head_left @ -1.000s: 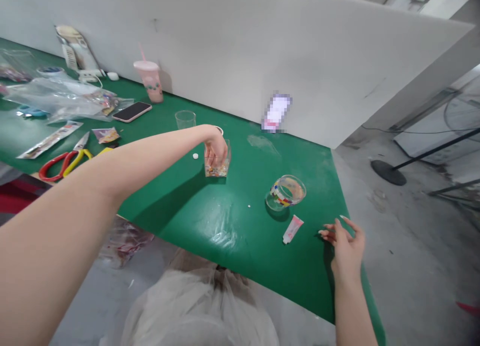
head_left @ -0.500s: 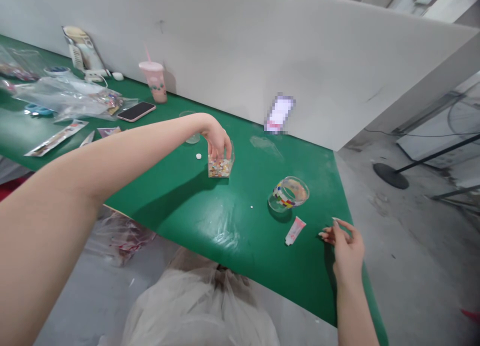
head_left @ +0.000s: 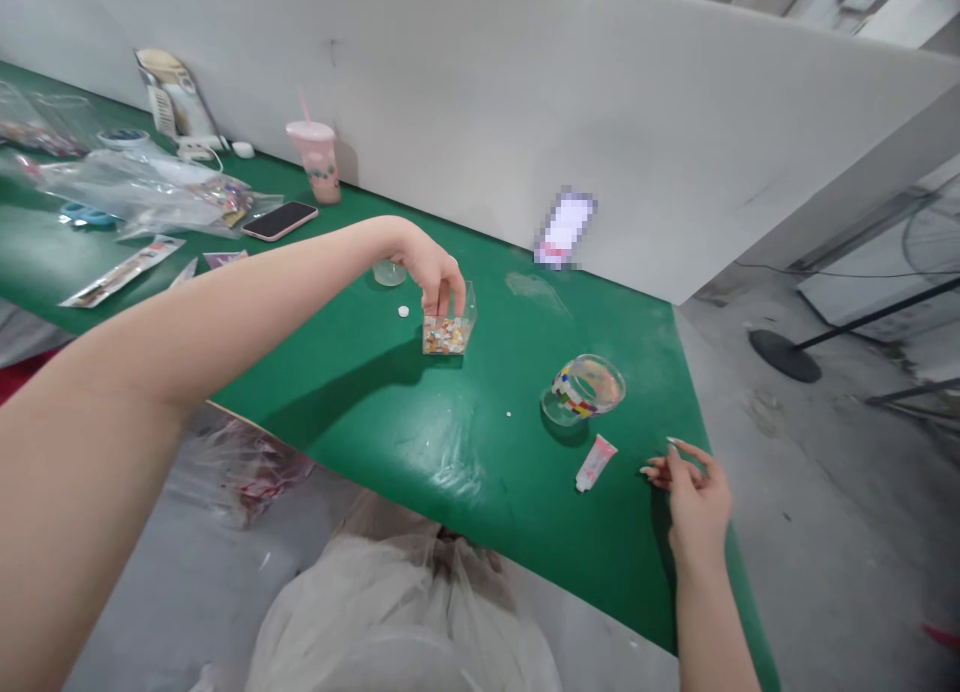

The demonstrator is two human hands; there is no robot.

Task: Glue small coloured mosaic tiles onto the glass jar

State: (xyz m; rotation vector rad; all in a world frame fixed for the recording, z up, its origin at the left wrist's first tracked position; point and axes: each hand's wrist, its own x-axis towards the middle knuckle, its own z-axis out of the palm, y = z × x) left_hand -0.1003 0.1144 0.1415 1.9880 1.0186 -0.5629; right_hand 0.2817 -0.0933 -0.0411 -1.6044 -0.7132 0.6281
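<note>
My left hand reaches down into a small clear box of multicoloured mosaic pieces. Its fingers point downward and apart, with the tips partly hidden among the pieces. Over the table's right side, my right hand is empty, its fingers loosely bent and spread. Beside it lies a small pink-and-white tube. A clear round container, with coloured pieces banded around its side, stands just beyond the tube. Near the box are a white cap and a clear cup, partly behind my arm.
A pink cup with a straw, a dark phone and plastic bags occupy the left of the green table. A pixelated screen leans on the white partition. A black stand base is on the floor.
The whole view has shifted slightly, so things sit a little farther right. My left hand remains in the box with small finger movement; my right hand stays nearly still.
</note>
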